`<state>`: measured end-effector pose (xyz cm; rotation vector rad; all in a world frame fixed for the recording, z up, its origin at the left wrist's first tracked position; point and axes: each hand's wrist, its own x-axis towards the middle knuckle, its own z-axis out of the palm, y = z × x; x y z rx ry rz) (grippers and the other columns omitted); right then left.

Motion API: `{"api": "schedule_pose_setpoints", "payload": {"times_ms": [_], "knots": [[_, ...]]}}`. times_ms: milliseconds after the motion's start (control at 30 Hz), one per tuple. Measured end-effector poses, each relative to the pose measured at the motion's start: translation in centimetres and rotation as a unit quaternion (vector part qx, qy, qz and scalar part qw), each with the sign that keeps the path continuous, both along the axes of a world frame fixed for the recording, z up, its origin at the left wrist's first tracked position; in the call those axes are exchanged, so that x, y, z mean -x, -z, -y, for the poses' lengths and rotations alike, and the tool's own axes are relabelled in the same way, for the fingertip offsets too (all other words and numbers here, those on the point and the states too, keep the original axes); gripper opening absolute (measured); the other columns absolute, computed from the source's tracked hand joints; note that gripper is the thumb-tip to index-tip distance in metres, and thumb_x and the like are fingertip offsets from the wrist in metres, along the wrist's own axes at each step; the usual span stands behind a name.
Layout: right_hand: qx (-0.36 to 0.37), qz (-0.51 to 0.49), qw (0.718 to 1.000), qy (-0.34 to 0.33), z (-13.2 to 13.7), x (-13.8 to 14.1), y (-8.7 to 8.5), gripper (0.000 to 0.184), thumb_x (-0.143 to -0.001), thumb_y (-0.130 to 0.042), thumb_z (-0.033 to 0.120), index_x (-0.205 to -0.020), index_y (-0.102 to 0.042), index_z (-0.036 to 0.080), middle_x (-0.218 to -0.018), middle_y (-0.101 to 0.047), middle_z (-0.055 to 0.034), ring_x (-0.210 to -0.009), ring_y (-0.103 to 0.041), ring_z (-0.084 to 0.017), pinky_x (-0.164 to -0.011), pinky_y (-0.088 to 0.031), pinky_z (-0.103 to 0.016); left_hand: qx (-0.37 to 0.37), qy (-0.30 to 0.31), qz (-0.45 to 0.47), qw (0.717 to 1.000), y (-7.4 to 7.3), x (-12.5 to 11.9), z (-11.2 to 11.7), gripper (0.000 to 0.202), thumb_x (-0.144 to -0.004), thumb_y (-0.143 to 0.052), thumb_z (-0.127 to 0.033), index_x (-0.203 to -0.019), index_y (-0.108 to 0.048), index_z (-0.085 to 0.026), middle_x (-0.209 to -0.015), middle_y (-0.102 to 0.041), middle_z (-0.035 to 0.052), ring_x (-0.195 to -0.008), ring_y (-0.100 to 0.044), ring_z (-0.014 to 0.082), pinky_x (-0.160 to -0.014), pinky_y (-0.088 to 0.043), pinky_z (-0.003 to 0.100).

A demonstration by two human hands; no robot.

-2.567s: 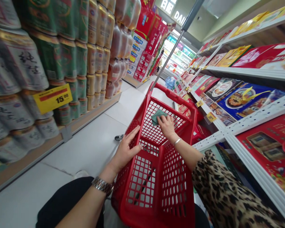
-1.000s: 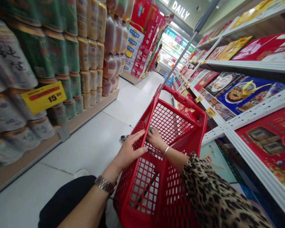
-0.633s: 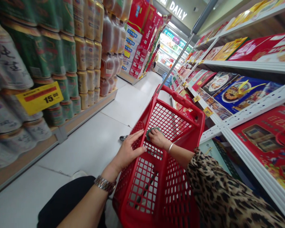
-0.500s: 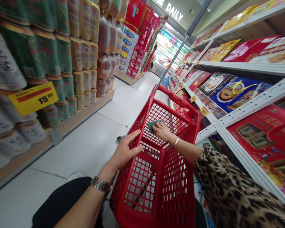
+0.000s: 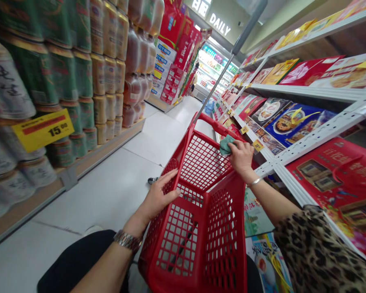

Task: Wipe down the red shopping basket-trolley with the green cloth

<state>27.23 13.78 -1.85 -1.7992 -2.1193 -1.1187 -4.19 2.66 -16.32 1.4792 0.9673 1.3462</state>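
Observation:
A red plastic shopping basket (image 5: 224,228) with grid walls stands tilted in view between my knees, its long pull handle (image 5: 215,91) rising from the far end. My left hand (image 5: 159,196) rests on the basket's left rim, fingers stretched out and thumb apart. At the far right of the rim, my right hand (image 5: 241,156) has its fingers closed on a green cloth (image 5: 227,145). The cloth touches the upper part of the far end wall. Inside the basket only its bare grid shows.
Shrink-wrapped drink cans (image 5: 38,73) are stacked on the left, with a yellow price tag (image 5: 43,129) in front. Shelves (image 5: 326,136) of boxed goods run close along the right. White floor tiles (image 5: 118,175) lie between; boxes (image 5: 173,81) and a lit fridge stand farther off.
My right hand has moved the cloth from inside the far wall up and right to the rim's far right. My left hand stays on the left rim. The view has shifted slightly.

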Motion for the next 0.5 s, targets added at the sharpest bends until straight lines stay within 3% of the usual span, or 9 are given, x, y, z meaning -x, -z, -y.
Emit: {"api": "schedule_pose_setpoints", "payload": {"times_ms": [100, 167, 267, 500], "knots": [[0.028, -0.063, 0.99, 0.124, 0.0, 0.1, -0.2, 0.042, -0.09, -0.053, 0.013, -0.126, -0.075, 0.021, -0.125, -0.069, -0.015, -0.102, -0.052, -0.03, -0.079, -0.031, -0.039, 0.001, -0.001, 0.002, 1.0, 0.1, -0.1, 0.0, 0.072, -0.077, -0.071, -0.045, -0.142, -0.064, -0.015, -0.152, -0.06, 0.0145, -0.144, -0.053, 0.0317, -0.126, -0.035, 0.049], [0.048, -0.082, 0.983, 0.156, -0.4, 0.9, -0.2, 0.043, -0.09, -0.053, 0.014, -0.126, -0.075, 0.02, -0.124, -0.069, -0.0162, -0.102, -0.053, -0.031, -0.079, -0.033, -0.038, 0.001, -0.003, 0.007, 1.0, 0.1, -0.2, 0.0, 0.07, -0.077, -0.071, -0.044, -0.141, -0.065, -0.016, -0.152, -0.06, 0.0134, -0.143, -0.054, 0.0316, -0.126, -0.036, 0.049], [0.065, -0.089, 0.984, 0.138, -1.3, 2.9, -0.2, 0.041, -0.091, -0.052, 0.014, -0.124, -0.076, 0.021, -0.123, -0.07, -0.0165, -0.104, -0.053, -0.032, -0.08, -0.035, -0.039, -0.004, -0.006, 0.012, 1.0, 0.2, -0.3, 0.1, 0.069, -0.077, -0.071, -0.043, -0.141, -0.066, -0.018, -0.151, -0.061, 0.0127, -0.142, -0.055, 0.0317, -0.125, -0.038, 0.05], [0.047, -0.123, 0.991, 0.027, -3.7, 7.7, 0.5, 0.045, -0.088, -0.05, 0.009, -0.122, -0.077, 0.022, -0.122, -0.07, -0.0154, -0.103, -0.05, -0.032, -0.086, -0.038, -0.044, -0.006, -0.004, 0.009, 1.0, 0.2, 0.1, 0.3, 0.071, -0.077, -0.073, -0.043, -0.143, -0.064, -0.017, -0.152, -0.06, 0.0131, -0.143, -0.054, 0.0318, -0.126, -0.036, 0.05]]}}
